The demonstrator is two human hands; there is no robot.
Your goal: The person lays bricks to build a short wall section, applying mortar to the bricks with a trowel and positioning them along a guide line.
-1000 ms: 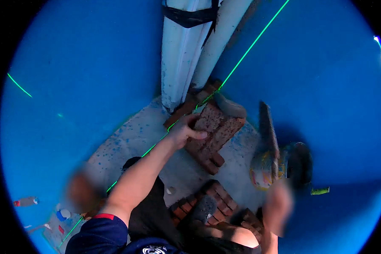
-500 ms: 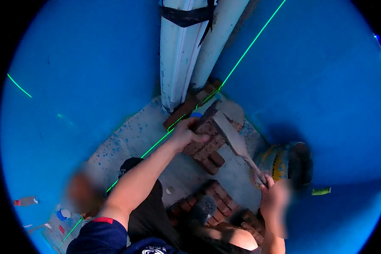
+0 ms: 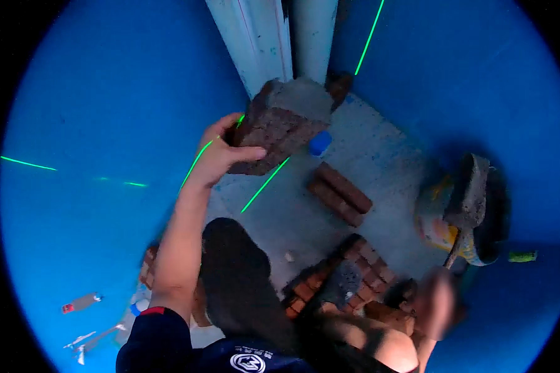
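My left hand (image 3: 221, 152) is closed around a reddish-brown brick (image 3: 274, 133), thumb on its near face. Grey mortar (image 3: 298, 99) covers the brick's far face. The brick is raised in front of the base of the pale pipes (image 3: 314, 43) and hides part of it. At the lower right, my blurred right hand (image 3: 435, 304) grips the handle of a trowel (image 3: 470, 193). The trowel's mortar-smeared blade is over the mouth of a dirty bucket (image 3: 438, 227).
Two bricks (image 3: 340, 194) lie side by side on the grey floor (image 3: 379, 140), near a round blue object (image 3: 320, 143). A brick stack (image 3: 370, 264) sits by my foot. Blue walls (image 3: 124, 93) close in both sides, crossed by a green laser line (image 3: 370, 37).
My left hand has lifted the brick up and away from the trowel, toward the pipes. My right hand has carried the trowel right, from the brick to the bucket. The view has shifted.
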